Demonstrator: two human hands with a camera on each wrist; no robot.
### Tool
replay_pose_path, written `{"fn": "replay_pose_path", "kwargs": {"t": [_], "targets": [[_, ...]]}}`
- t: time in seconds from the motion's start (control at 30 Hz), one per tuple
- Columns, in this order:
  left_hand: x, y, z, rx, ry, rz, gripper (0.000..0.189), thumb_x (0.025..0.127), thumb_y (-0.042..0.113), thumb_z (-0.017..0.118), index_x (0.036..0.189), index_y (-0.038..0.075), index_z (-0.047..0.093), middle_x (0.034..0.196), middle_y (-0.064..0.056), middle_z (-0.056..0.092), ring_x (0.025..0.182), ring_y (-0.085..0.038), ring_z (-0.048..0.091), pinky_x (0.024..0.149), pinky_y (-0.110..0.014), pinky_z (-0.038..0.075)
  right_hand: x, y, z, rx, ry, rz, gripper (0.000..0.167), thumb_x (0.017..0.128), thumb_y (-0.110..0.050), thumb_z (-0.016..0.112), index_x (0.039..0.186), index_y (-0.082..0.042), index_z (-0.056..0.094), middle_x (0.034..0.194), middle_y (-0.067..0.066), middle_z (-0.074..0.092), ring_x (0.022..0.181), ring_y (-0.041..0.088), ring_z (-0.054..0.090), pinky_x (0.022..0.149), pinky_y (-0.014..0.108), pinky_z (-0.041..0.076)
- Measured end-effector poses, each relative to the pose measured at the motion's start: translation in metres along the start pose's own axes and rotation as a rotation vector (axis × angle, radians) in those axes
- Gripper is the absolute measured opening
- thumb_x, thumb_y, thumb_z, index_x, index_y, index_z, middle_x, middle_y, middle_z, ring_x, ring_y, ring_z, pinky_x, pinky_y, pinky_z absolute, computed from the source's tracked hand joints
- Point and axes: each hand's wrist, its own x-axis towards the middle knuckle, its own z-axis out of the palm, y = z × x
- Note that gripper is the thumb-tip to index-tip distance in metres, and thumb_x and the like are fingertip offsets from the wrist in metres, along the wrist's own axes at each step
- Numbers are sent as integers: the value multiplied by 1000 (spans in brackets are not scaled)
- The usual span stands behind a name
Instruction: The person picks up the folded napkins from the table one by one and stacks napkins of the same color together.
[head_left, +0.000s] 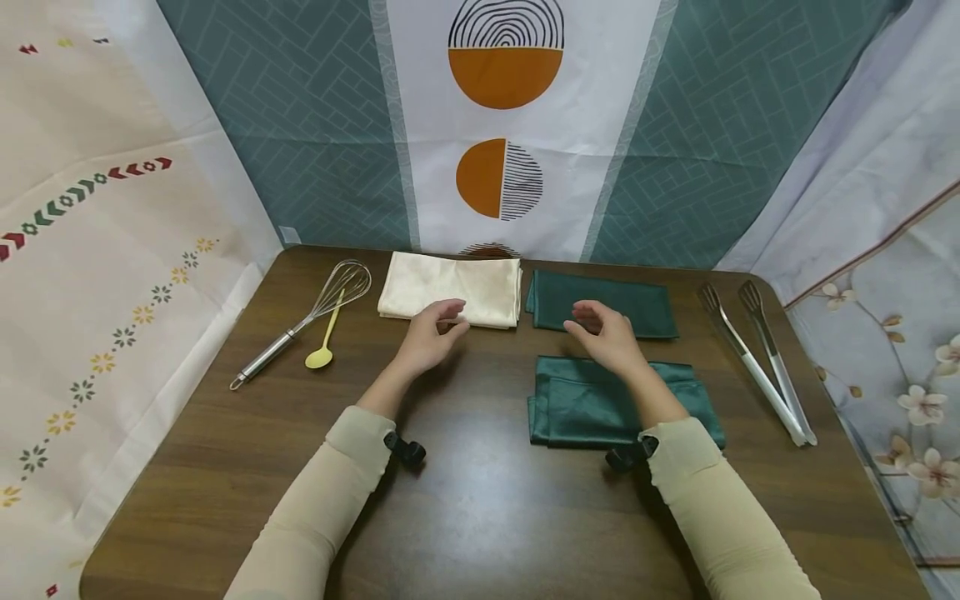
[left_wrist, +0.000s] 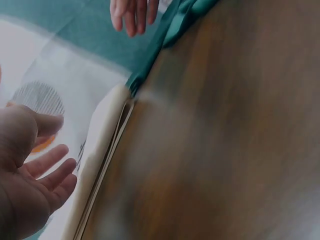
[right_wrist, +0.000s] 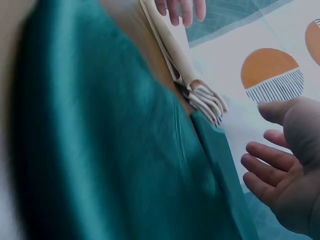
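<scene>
My left hand (head_left: 429, 337) hovers at the near edge of a folded cream cloth (head_left: 450, 287), its fingers loosely bent around nothing. In the left wrist view that palm stands over the cloth's layered edge. My right hand (head_left: 606, 337) is held over the gap between two folded dark green cloths, also with nothing in it. The far green cloth (head_left: 607, 302) lies just beyond its fingertips, right of the cream one. Under the right wrist lies the nearer green cloth (head_left: 585, 404), glossy and a little rumpled. In the right wrist view the fingers spread apart from the thumb.
A wire whisk (head_left: 288, 335) and a yellow spoon (head_left: 321, 354) lie at the table's left. Metal tongs (head_left: 768, 379) rest opened out along the right side. Fabric hangings (head_left: 330, 125) rise behind the table's far edge and along both sides.
</scene>
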Motion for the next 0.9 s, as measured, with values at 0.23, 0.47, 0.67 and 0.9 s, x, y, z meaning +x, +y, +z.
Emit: {"fn": "replay_pose_path", "kwargs": {"t": [0.23,0.47,0.67,0.9], "targets": [[-14,15,19,13,-64,59,45,97,16,70,138,1,59,134,-17,62,126,-29,57,106,-47,44,-26,21,-14,-48,-27,10,54,100,-30,66,142,1,52,135,22,60,121,40,61,97,54,51],[-18,22,42,-12,-110,55,44,98,17,70,137,1,59,135,-12,62,126,-29,56,105,-47,46,-47,33,-34,-192,22,-44,55,99,-29,68,141,3,52,136,25,58,127,44,53,102,61,42],[-21,26,65,-21,-181,40,46,98,18,70,139,2,58,135,-13,60,125,-28,58,104,-44,48,-64,44,-54,-240,72,-70,53,99,-26,69,138,6,53,133,29,58,123,48,54,100,64,41],[-26,32,84,75,-247,79,49,98,21,70,141,3,56,137,-14,59,128,-27,56,107,-41,44,-84,57,-72,-295,115,30,58,99,-31,68,140,6,51,136,31,54,125,51,49,99,67,38]]}}
